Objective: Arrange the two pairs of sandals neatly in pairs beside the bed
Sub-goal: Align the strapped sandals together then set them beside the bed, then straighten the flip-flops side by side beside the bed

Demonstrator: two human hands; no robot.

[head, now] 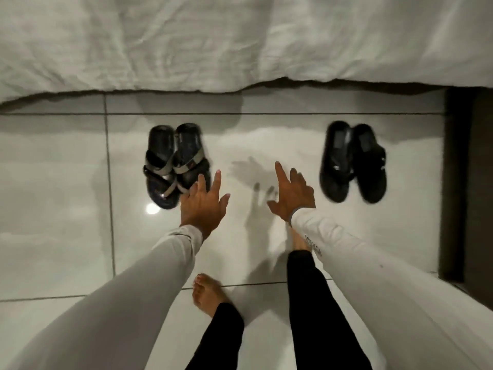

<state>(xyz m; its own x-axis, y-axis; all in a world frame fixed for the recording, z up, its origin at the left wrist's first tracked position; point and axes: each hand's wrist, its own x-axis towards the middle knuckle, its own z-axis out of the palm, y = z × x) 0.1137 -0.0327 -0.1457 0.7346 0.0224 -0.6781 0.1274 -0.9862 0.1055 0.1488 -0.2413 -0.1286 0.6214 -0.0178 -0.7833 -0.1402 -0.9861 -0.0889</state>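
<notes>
Sandals: strapped pair at 10 o'clock, black pair at 2, both paired
Floor: glossy white tile, bed at 12
Left grip: spread wide, empty, beside strapped pair
Right grip: spread wide, empty, clear of black pair

grey-strapped black sandals paired side by side on the floor, all-black sandals paired well to their right, both near the bed

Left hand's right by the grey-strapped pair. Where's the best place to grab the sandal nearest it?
Probably by the grey straps crossing the nearer grey-strapped sandal: they arch above the flat sole, so fingers can hook under. Come from above and from the open floor side, where the left hand hovers with fingers spread; its partner presses against the far side.
</notes>
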